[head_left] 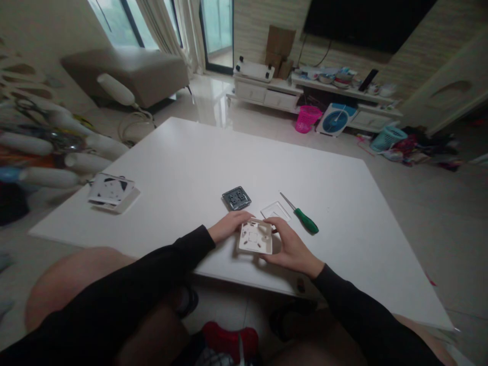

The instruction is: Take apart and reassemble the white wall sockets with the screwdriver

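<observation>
Both hands hold a white square plastic wall box [255,237] just above the near edge of the white table [183,168]. My left hand [227,225] grips its left side with curled fingers. My right hand [292,247] wraps round its right side and bottom. Just behind the box lie a grey metal switch module [236,197], a clear thin square frame [276,210] and a green-handled screwdriver [303,216].
A white socket plate on its packaging [111,189] lies at the table's left edge. White tubes and tools [53,152] crowd the left. Beyond the table stand a grey sofa [133,71], a pink basket [307,118], a blue fan [334,120] and a low TV cabinet [267,91].
</observation>
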The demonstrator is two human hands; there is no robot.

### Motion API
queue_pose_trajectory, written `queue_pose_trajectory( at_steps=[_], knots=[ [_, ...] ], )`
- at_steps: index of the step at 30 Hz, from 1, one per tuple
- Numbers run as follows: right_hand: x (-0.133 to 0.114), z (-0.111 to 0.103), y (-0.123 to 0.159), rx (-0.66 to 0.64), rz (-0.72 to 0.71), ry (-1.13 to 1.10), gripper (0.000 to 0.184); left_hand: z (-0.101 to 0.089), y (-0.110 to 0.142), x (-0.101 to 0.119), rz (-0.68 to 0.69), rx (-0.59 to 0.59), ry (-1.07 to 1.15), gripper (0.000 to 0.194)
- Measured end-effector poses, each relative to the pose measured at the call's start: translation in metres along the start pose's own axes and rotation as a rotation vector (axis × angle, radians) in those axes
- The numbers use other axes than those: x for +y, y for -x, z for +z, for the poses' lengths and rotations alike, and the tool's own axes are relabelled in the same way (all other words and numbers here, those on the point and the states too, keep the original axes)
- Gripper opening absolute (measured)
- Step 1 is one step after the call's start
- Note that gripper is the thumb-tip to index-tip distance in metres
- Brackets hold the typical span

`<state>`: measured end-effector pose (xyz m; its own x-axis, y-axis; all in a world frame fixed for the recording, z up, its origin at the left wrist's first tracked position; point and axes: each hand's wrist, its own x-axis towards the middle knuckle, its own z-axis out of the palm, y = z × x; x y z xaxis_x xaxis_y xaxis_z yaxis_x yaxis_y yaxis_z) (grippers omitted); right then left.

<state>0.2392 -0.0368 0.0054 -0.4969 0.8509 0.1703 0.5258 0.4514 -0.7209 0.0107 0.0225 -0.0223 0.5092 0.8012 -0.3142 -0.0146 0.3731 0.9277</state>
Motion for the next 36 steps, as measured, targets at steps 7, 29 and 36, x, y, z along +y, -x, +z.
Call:
queue_pose_trajectory(
  at_steps=[7, 29, 36],
  knots=[
    [-0.004, 0.002, 0.001, 0.055, 0.152, -0.233, 0.071, 0.005, 0.003, -0.005, -0.312, -0.066, 0.629, 0.045],
    [0.0, 0.018, 0.001, 0.196, 0.329, -0.544, 0.075, 0.005, 0.004, -0.004, -0.288, -0.065, 0.72, 0.041],
    [0.001, 0.021, 0.002, 0.179, 0.21, -0.242, 0.076, 0.01, 0.006, -0.003, -0.328, -0.114, 0.768, 0.048]
  ],
)
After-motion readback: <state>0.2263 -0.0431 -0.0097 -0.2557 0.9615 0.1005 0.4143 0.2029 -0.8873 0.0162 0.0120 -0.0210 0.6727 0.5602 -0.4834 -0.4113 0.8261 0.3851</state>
